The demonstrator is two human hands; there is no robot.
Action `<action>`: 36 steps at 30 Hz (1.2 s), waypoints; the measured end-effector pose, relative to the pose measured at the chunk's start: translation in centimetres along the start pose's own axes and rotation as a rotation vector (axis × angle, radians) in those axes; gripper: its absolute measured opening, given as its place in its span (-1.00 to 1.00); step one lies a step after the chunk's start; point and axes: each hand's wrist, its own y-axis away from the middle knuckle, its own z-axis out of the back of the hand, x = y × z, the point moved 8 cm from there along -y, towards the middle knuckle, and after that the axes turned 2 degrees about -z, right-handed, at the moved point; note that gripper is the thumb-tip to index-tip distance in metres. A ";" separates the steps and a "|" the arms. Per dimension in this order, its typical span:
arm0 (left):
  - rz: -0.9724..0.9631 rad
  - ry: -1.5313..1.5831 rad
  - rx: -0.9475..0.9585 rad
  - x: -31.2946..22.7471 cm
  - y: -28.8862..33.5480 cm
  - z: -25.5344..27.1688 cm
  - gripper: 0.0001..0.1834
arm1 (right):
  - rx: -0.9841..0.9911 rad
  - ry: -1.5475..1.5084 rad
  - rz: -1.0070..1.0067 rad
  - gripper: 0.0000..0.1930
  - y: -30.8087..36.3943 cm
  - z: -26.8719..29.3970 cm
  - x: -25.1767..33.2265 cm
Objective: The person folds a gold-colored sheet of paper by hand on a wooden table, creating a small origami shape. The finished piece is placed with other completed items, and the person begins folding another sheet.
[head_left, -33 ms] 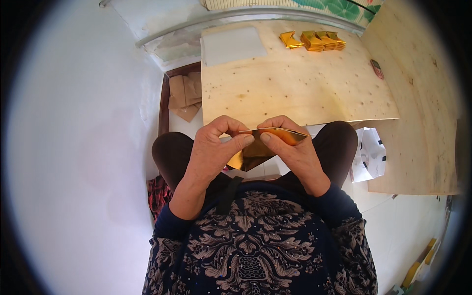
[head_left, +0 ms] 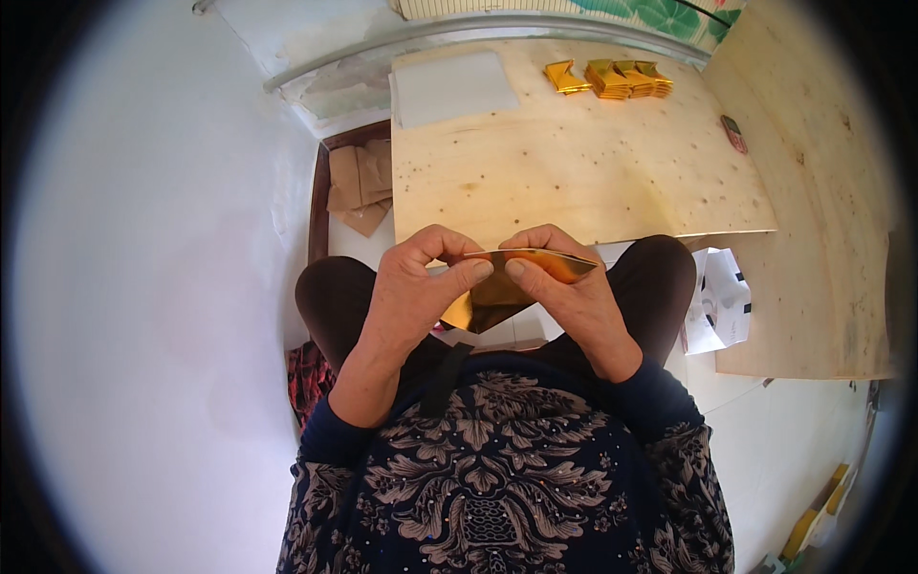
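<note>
several gold packets (head_left: 608, 80) beyond handheld foil (head_left: 497, 297)

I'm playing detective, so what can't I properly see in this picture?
All in the head view:
Shiny gold foil piece: partly hidden by the bare left hand and right hand.
Small red-and-dark oblong object: too small to identify.
Folded brown paper: partly hidden by the pale wooden table.

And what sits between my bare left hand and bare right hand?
In the head view, a shiny gold foil-like piece, pointed below, bridges the gap, held by left hand and right hand.
</note>
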 end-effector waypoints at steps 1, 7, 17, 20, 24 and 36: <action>0.022 0.035 -0.011 0.5 0.0 0.1 -0.83 | 0.010 0.011 -0.013 -0.73 -0.1 0.0 -0.1; 0.128 0.141 0.008 1.9 -0.1 0.3 -0.82 | 0.085 -0.117 0.117 -0.55 -0.4 -0.7 0.3; 0.111 0.218 0.036 2.8 -0.5 0.4 -0.85 | 0.013 0.101 0.169 -0.73 -1.1 0.7 -0.3; 0.064 0.223 0.055 2.5 -0.9 0.6 -0.85 | 0.017 0.124 0.180 -0.73 -1.3 0.8 -0.3; -0.090 -0.173 0.033 0.5 -3.7 2.4 -0.86 | 0.049 0.314 0.333 -0.73 -4.1 0.5 1.8; -0.323 -0.096 -0.032 -2.5 -7.0 6.1 -0.92 | -0.019 0.697 0.634 -0.82 -7.2 0.4 5.3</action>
